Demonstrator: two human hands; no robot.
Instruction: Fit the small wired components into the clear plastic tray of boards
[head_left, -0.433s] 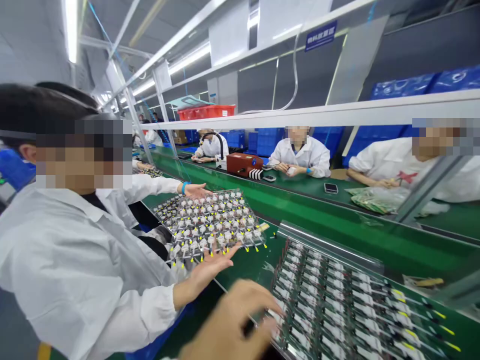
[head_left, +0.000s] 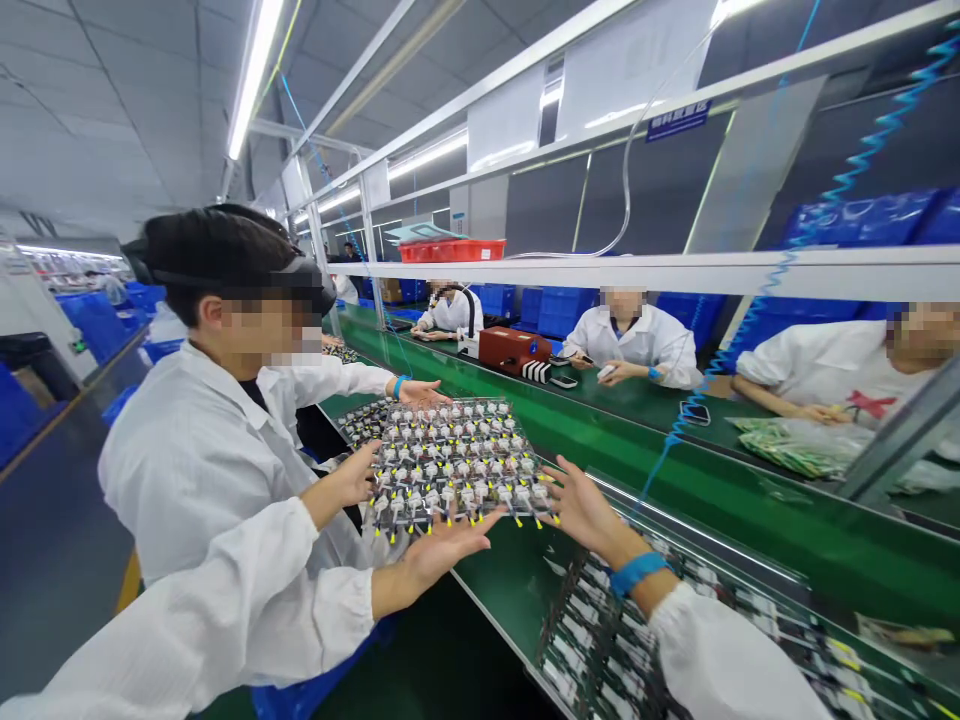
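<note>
**Loaded tray aloft – tilt is the danger**

Nearest, the right sleeve [head_left: 720, 645] crosses above a second tray [head_left: 735, 546]; a lowered forearm could catch the parts there. Beyond it, the right hand [head_left: 585, 510] faces inward, wrist slightly bent, fingers spread apart at the loaded tray's [head_left: 501, 403] right end, with no closed grip to be seen. The left hand [head_left: 351, 482] reaches in from the opposite end, arm stretched out, fingers half bent; the edge hides their tips, so I cannot tell whether they have hold.

The loaded tray hangs between both, by the bench [head_left: 504, 570], with a co-worker's near palm [head_left: 450, 548] below and far palm [head_left: 420, 390] behind. If those palms withdrew early – or one end sank – parts could slide off.
</note>
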